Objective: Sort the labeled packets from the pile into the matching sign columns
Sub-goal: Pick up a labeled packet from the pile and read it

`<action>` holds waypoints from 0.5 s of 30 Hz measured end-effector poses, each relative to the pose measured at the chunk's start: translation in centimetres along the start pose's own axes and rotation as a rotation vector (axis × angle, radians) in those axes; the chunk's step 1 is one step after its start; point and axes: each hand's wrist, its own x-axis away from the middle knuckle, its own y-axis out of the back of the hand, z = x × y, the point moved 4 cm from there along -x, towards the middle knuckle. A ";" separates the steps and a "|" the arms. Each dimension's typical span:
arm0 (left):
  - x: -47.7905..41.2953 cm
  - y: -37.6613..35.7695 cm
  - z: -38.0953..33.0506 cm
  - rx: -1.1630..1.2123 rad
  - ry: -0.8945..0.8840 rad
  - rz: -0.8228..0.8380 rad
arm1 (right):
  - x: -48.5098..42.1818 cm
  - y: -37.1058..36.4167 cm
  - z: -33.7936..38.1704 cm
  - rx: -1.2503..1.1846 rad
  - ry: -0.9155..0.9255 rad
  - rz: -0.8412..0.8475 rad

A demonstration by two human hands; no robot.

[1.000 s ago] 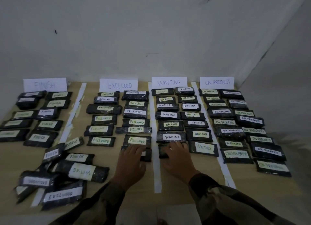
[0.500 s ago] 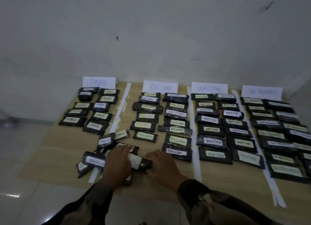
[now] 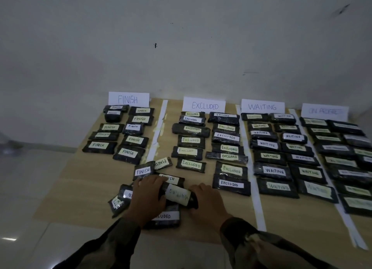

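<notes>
Pale plaster wall (image 3: 181, 47), scuffed with a few dark marks, rises behind a light wood board (image 3: 225, 212) laid on a glossy tiled floor (image 3: 30, 198). White paper strips (image 3: 254, 188) divide the board into columns, each headed by a paper sign leaning on the wall: FINISH sign (image 3: 128, 99), EXCLUDED sign (image 3: 204, 105), WAITING sign (image 3: 262, 106) and a blurred fourth sign (image 3: 324, 111) whose wording is hard to read.

Both hands meet over the pile (image 3: 141, 194) at the board's near left part. The left hand (image 3: 148, 198) lies palm down, fingers curled over one end of a dark rolled packet (image 3: 178, 195) whose pale label shows upside-down, unclear writing. The right hand (image 3: 207, 202) closes on the packet's other end, thumb side against it. So the packet sits between the two hands, on top of the pile.

Under the left wrist lies a packet labelled EXCLUDED (image 3: 164, 216); just beyond the left fingers are loose FINISH packets (image 3: 143, 171). Beyond the right hand the sorted EXCLUDED packets (image 3: 231, 184) begin, and further to its right the WAITING packets (image 3: 278, 186). Camouflage sleeves (image 3: 251, 242) cover both forearms.
</notes>
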 end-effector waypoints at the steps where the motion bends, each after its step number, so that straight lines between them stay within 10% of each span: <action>1: -0.2 0.1 -0.2 0.008 -0.029 0.002 | -0.1 0.3 0.0 -0.020 0.000 -0.023; 15: -5.8 1.8 -3.4 0.408 -0.090 0.105 | -1.0 8.4 2.1 -0.275 0.137 -0.441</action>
